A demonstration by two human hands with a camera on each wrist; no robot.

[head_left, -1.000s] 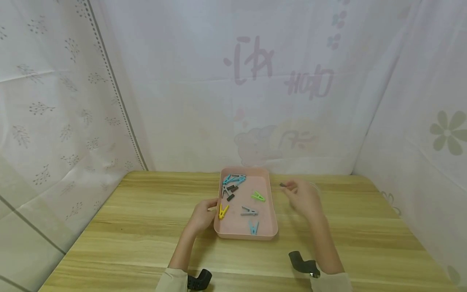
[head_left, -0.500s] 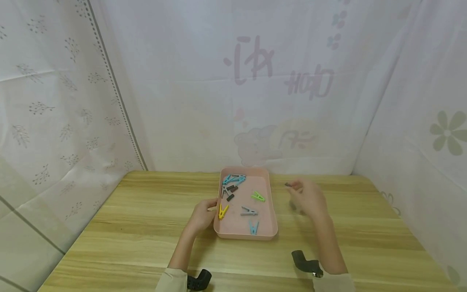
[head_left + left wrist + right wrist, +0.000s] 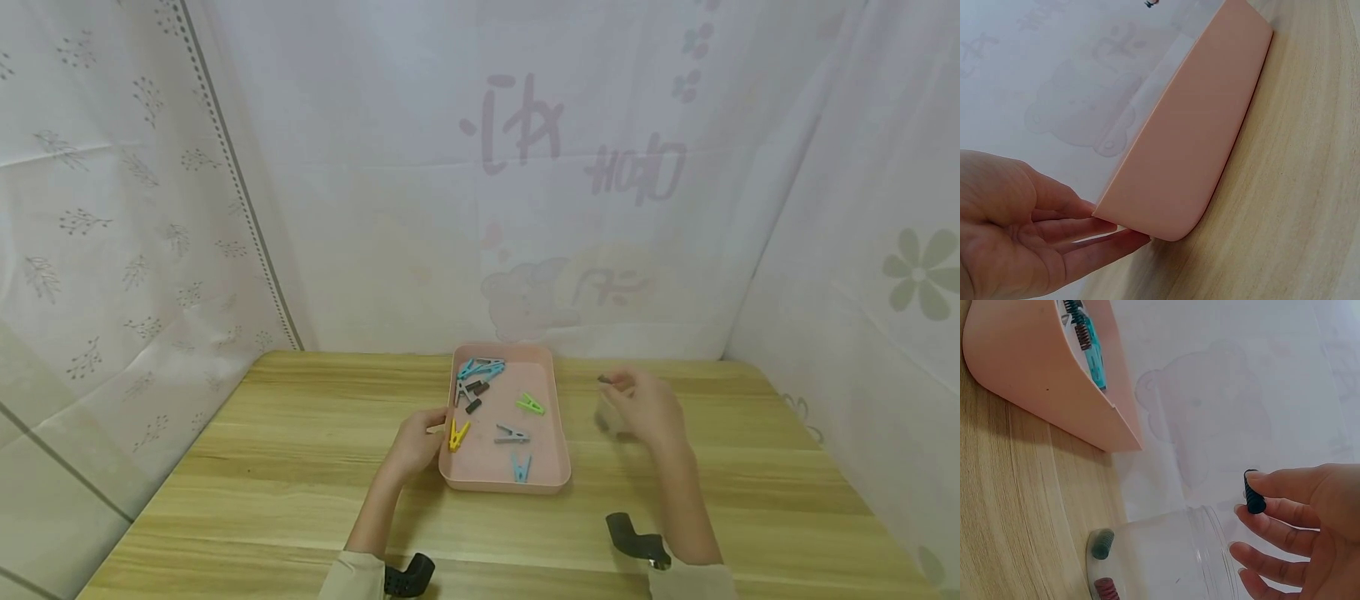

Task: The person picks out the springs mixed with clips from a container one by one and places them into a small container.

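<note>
My right hand (image 3: 1329, 531) pinches a short dark spiral-ridged cylinder (image 3: 1254, 492) between thumb and fingers, above a clear jar (image 3: 1160, 562). The remaining fingers are spread and loosely bent. Inside the jar lie a green ridged cylinder (image 3: 1103, 544) and a dark red one (image 3: 1107, 589). To the left, my left hand (image 3: 414, 443) touches the left wall of a pink tray (image 3: 498, 468). Its fairly straight fingertips meet the wall at the rim in the left wrist view. Dark cylinders (image 3: 473, 406) lie in the tray among clothespins, including a yellow clothespin (image 3: 458, 435).
The tray also holds a green clothespin (image 3: 531, 404), a grey clothespin (image 3: 512, 434) and a light blue clothespin (image 3: 521, 468), with several more crowded at its far left. Under everything is a wooden table (image 3: 300, 467), backed by a white patterned curtain (image 3: 360, 250).
My right hand has moved rightward, away from the tray, with the dark cylinder still pinched. The left hand and the tray stay in place.
</note>
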